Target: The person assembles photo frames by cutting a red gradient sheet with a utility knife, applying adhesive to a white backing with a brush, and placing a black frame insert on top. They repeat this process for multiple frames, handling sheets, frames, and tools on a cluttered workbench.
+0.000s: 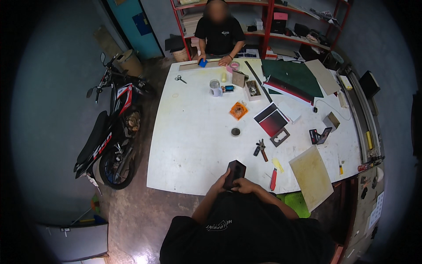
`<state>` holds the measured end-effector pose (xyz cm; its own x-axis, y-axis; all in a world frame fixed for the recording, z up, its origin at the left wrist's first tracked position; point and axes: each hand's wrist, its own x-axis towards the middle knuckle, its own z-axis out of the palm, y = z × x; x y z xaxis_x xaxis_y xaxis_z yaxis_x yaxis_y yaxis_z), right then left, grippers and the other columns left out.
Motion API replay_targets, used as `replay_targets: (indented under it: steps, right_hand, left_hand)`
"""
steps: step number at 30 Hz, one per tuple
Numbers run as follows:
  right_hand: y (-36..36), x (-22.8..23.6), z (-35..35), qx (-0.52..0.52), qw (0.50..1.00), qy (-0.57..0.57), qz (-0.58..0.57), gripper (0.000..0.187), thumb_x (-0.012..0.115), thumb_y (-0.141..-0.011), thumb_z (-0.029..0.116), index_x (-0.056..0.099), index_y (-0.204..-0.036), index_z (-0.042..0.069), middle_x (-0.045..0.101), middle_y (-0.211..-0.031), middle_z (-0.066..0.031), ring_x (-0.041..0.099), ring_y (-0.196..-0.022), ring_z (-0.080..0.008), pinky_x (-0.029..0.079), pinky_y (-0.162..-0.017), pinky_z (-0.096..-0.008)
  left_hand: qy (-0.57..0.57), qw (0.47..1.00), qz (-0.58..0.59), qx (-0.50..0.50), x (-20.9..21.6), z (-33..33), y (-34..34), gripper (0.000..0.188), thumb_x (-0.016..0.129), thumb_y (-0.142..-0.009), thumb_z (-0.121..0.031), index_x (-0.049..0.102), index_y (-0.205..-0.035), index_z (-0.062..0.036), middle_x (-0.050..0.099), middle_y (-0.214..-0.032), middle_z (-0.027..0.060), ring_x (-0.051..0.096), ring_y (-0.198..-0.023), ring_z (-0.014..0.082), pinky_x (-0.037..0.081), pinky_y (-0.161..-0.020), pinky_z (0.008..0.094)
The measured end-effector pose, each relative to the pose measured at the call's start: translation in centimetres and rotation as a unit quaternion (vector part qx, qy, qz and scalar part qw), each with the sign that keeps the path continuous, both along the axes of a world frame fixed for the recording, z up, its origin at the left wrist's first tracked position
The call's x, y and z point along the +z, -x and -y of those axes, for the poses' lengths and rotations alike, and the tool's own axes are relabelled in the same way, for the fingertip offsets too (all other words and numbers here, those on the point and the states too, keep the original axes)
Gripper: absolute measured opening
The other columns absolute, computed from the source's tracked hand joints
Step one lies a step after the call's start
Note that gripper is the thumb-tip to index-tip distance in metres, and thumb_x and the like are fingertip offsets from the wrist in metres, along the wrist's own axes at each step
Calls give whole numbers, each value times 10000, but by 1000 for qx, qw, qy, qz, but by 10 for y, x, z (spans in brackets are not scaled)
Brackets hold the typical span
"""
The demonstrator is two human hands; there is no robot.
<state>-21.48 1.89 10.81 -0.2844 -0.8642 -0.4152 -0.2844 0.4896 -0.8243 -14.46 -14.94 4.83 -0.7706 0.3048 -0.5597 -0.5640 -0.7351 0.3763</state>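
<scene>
At the table's near edge I hold a small dark box (pixel 237 169), tilted, with dark sides and what looks like an open or recessed face. My left hand (pixel 220 182) grips its left side with the fingers along it. My right hand (pixel 244 185) is closed at its lower right, with the fingertips partly hidden against the box. To the right lie a red utility knife (pixel 273 179), a crumpled yellow scrap (pixel 278 165), a bunch of keys (pixel 263 149) and a dark cut-out frame (pixel 280 137). A small round dark-topped container (pixel 235 131) stands farther off.
Across the white table (pixel 189 145) a co-worker (pixel 219 35) presses a blue object (pixel 202 63) on a board strip. Scissors (pixel 180 79), a mug (pixel 215 88), a green cutting mat (pixel 292 77) and a yellowed sheet (pixel 311 178) lie about. Left stands a motorcycle (pixel 112 127).
</scene>
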Motion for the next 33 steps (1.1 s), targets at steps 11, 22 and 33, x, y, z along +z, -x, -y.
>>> replay_targets:
  steps: [11, 22, 33]
  right_hand:
    - [-3, 4, -4, -19, 1000, 10, 13, 317, 704, -844, 248, 631, -998, -20, 667, -947, -211, 653, -898, -330, 499, -791, -409]
    - [-4, 7, -13, -33, 999, 12, 6, 379, 732, -831, 303, 610, -991, -18, 659, -928, -218, 650, -886, -344, 498, -769, -420]
    - [-14, 5, -15, -62, 998, 3, 0, 412, 761, -797, 331, 605, -950, -17, 651, -876, -204, 643, -839, -343, 489, -728, -426]
  left_hand:
    - [-6, 1000, -4, -8, -3, -2, -3, 645, 450, -961, -572, 504, -1296, -24, 626, -1165, 142, 652, -1009, 234, 551, -874, 371]
    - [16, 999, 22, -19, 7, -10, -4, 660, 457, -949, -593, 510, -1299, -37, 626, -1155, 134, 654, -1001, 233, 562, -847, 370]
    - [7, 1000, 10, -13, -1, -12, -12, 660, 442, -954, -595, 505, -1310, -42, 622, -1167, 143, 654, -1005, 240, 562, -852, 377]
